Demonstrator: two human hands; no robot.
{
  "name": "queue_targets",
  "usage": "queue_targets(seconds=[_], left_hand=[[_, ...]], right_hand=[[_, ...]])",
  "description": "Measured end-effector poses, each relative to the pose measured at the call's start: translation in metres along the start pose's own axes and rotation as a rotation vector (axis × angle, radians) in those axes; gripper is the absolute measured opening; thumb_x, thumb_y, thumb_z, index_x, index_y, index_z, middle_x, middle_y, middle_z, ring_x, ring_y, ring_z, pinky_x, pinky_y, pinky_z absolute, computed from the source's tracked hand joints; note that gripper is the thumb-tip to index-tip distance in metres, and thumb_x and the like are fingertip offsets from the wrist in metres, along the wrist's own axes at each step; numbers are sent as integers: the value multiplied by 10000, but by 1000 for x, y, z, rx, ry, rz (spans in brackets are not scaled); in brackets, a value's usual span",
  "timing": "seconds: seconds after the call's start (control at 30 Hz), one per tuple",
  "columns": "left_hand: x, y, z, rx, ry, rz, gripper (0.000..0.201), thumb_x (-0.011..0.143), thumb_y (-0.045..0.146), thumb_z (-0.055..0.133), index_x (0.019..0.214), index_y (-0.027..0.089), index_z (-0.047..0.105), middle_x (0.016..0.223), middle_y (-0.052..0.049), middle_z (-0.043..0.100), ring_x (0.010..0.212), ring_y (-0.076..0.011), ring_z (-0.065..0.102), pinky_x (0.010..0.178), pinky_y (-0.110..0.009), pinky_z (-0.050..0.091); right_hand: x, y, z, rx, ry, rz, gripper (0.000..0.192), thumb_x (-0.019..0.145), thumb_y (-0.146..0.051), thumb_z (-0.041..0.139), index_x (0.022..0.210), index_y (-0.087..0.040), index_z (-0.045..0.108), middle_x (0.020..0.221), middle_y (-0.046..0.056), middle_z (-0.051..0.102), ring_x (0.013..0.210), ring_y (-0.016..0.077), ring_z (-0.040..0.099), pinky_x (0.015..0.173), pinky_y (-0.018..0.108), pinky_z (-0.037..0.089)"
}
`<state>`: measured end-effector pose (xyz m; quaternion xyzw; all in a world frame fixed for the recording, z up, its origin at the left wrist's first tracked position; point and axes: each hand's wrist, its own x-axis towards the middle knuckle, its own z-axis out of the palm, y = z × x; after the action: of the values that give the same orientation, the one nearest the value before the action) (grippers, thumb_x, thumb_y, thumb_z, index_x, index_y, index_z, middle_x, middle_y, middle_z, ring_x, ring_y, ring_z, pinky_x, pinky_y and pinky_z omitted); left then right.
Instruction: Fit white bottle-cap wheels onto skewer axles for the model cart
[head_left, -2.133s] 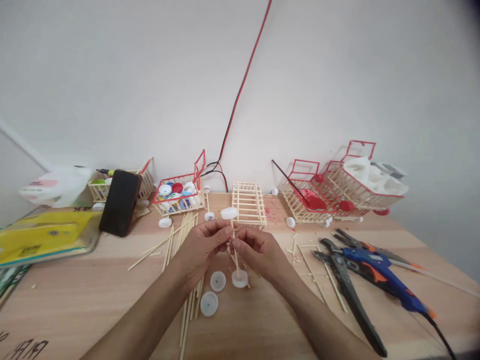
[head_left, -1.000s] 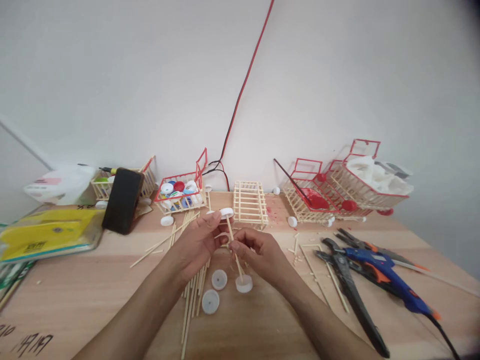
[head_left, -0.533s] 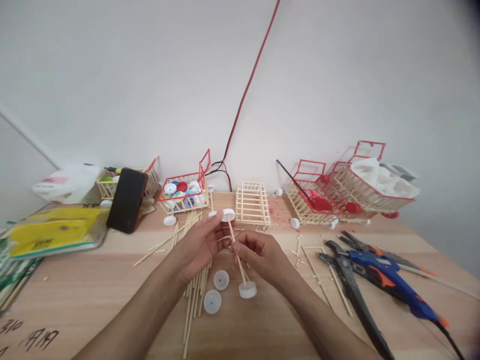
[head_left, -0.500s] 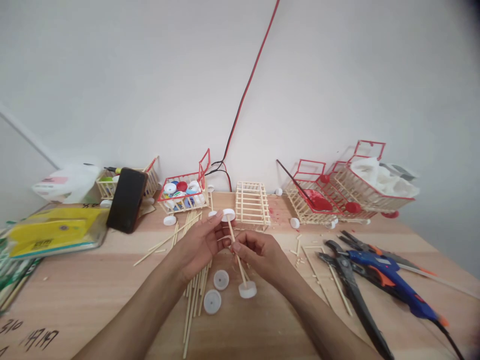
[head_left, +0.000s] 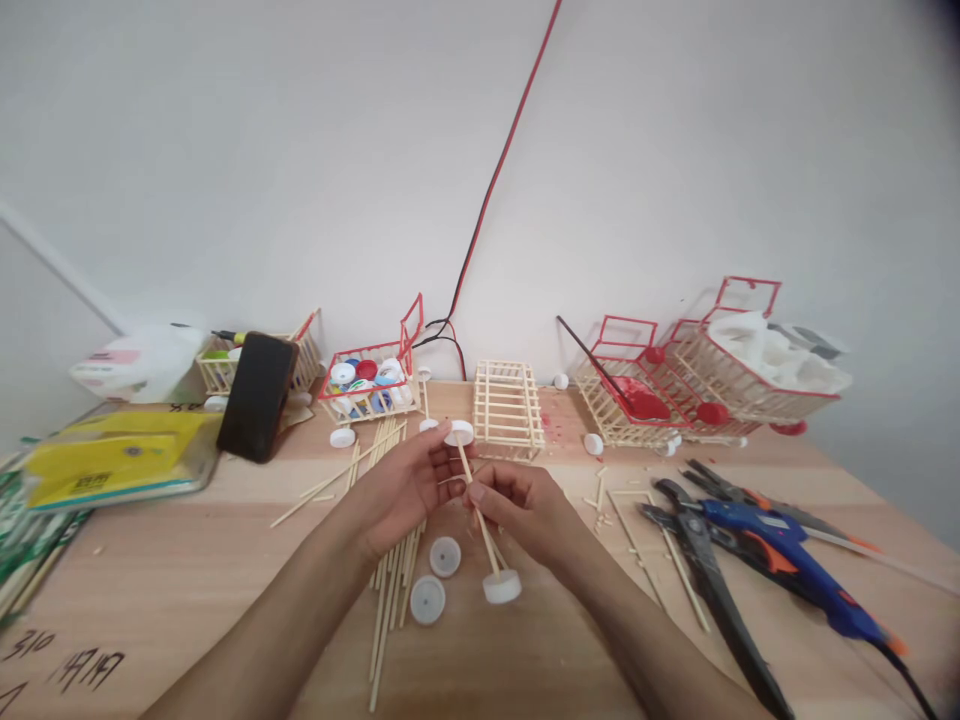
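Note:
A thin wooden stick (head_left: 487, 540) has one white bottle cap (head_left: 460, 433) at its upper end and another white bottle cap (head_left: 502, 587) at its lower end. My right hand (head_left: 525, 510) pinches the stick near its middle. At the upper cap, my left hand (head_left: 412, 490) has its thumb against the rim, with the other fingers loosely curled below and partly hidden. Two loose bottle caps, a smaller-looking one (head_left: 445, 557) and a nearer one (head_left: 427, 600), lie hollow side up below my hands. Several bare wooden sticks (head_left: 382, 620) lie under my left wrist.
A slatted stick basket (head_left: 507, 400) stands behind my hands. Left are a cap-filled cart (head_left: 367, 385), a phone (head_left: 257, 398) and a yellow packet (head_left: 124, 455). Right are red-trimmed carts (head_left: 630, 410), black-handled cutters (head_left: 712, 590) and a blue glue gun (head_left: 795, 560).
The view has shifted slightly. The lower cap has swung a little to the right and the stick leans slightly more. Both hands keep nearly the same grip.

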<state>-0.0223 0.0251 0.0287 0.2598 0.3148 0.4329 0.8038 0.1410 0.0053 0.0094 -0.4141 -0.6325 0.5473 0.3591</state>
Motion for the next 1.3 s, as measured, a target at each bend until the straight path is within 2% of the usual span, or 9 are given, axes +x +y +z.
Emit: queue_targets(seconds=[0.3,0.57,0.77,0.93,1.13,1.3], left_hand=[[1,-3,-2,-7,-18,5,230,898,251,464,890,92,632,861,-92,618,748,-150,577,688,-266,484],[1,-2,-3,5,-52,12,239,885,262,477,880,100,653,871,-97,647,719,-147,587,682,-271,485],[-1,0,2,61,-22,33,251,887,284,482,913,103,654,936,-119,666,731,-159,602,667,-279,493],[-1,1,2,99,-4,70,312,898,381,466,894,117,632,950,-119,661,773,-165,610,662,-272,495],[-1,1,-2,173,11,140,342,831,447,568,904,118,624,960,-116,658,749,-153,601,627,-256,483],[-4,1,0,239,29,184,316,795,405,632,873,100,658,894,-106,664,711,-139,588,634,-253,473]], right_hand=[[0,-6,3,138,-32,52,283,797,-423,583,668,-176,533,586,-21,572,521,80,437,534,227,342],[-3,-10,5,194,-18,94,325,760,-491,608,719,-174,548,589,-22,570,514,81,430,527,228,342],[-2,-10,2,163,-14,75,336,774,-496,593,684,-179,527,605,-23,569,507,77,419,517,228,336],[-1,-7,1,163,-4,56,314,793,-475,585,712,-174,542,610,-22,572,515,78,421,519,223,334],[0,-1,3,57,0,4,294,823,-450,555,709,-179,532,611,-23,559,533,83,436,523,223,341],[-1,2,8,-52,26,-38,273,833,-415,544,692,-183,510,602,-32,508,535,88,428,515,224,340]])
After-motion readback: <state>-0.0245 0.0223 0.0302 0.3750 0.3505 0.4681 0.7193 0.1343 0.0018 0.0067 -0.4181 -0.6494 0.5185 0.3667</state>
